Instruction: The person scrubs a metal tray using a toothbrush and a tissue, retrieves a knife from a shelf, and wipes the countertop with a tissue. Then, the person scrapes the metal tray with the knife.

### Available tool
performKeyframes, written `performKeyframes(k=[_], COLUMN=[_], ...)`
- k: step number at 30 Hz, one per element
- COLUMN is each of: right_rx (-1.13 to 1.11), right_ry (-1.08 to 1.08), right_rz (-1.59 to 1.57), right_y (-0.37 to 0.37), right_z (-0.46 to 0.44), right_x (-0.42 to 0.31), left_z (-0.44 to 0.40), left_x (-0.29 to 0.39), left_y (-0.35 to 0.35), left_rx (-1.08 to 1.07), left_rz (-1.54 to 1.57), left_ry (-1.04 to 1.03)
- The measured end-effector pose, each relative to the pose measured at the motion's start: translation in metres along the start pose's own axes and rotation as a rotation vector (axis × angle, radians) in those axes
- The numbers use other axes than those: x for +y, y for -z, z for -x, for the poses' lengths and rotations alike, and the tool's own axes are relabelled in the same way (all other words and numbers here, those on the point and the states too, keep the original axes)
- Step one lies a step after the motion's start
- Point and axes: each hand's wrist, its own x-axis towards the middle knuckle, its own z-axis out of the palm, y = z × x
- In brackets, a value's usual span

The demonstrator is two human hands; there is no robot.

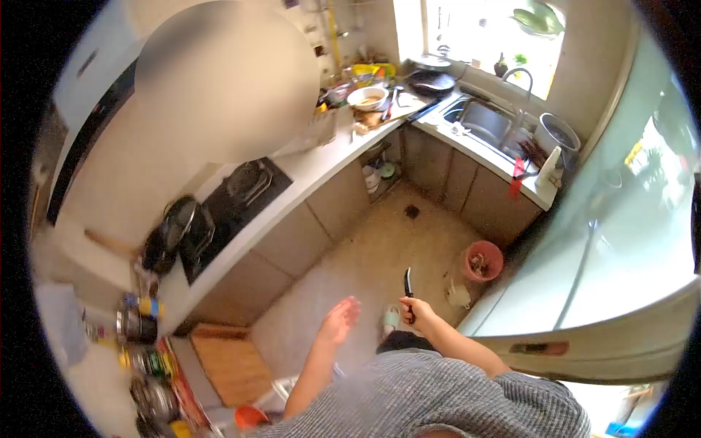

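Observation:
My right hand (416, 311) is closed round the dark handle of a small knife (408, 282); its curved blade points away from me, above the floor. My left hand (341, 320) is held out over the floor to the left, fingers stretched and touching nothing. Below my right hand a light green slipper (391, 318) shows on my foot.
An L-shaped counter (321, 169) carries a stove (237, 197), a white bowl (368, 98) and a sink (485, 124). A pink bin (483, 261) stands on the floor at the right, near a glass door (584, 241). A wooden board (232, 366) lies lower left.

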Motion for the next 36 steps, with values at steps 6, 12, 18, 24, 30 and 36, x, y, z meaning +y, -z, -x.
performKeyframes(k=[6,12,18,24,30,36], right_rx=[0.193,0.309,0.180,0.166,0.210,0.239], right_ry=[0.041,0.159,0.258,0.507,0.624,0.649], right_rz=[-0.164,-0.125,0.250,0.401,0.624,0.944], right_y=[0.004,-0.032,-0.132,-0.259,-0.353,-0.401], right_z=[-0.104,-0.140,-0.189,-0.257,-0.354,-0.419], right_x=[-0.106,-0.173,-0.236,-0.320,-0.382,-0.417], left_z=[-0.128,-0.222,-0.372,-0.487,-0.570,-0.597], left_x=[0.123,0.232,0.357,0.498,0.579,0.605], left_y=[-0.006,0.035,0.147,0.171,0.215,0.192], left_rx=[0.026,0.216,0.447,0.629,0.663,0.295], left_rz=[-0.127,-0.414,-0.798,-0.806,-1.049,-0.911], left_ry=[-0.023,-0.163,-0.563,-0.518,-0.319,0.001])
